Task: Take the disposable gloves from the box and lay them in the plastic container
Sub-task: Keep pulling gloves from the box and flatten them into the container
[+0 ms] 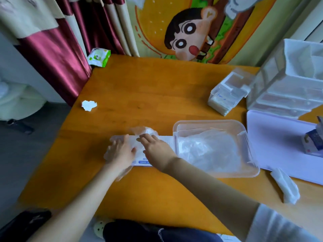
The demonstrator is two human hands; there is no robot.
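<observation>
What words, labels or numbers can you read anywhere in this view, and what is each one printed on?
Nothing can be read for certain.
Glove box: a blue label with characters above it, too blurred to read.
Small carton, far right: print too blurred to read.
Green packet, far left: print too small to read.
Clear lidded box: a blue mark, unreadable.

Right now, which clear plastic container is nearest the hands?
The shallow lidless container beside the right hand, gloves inside; the small box and drawer unit stand farther back.
</observation>
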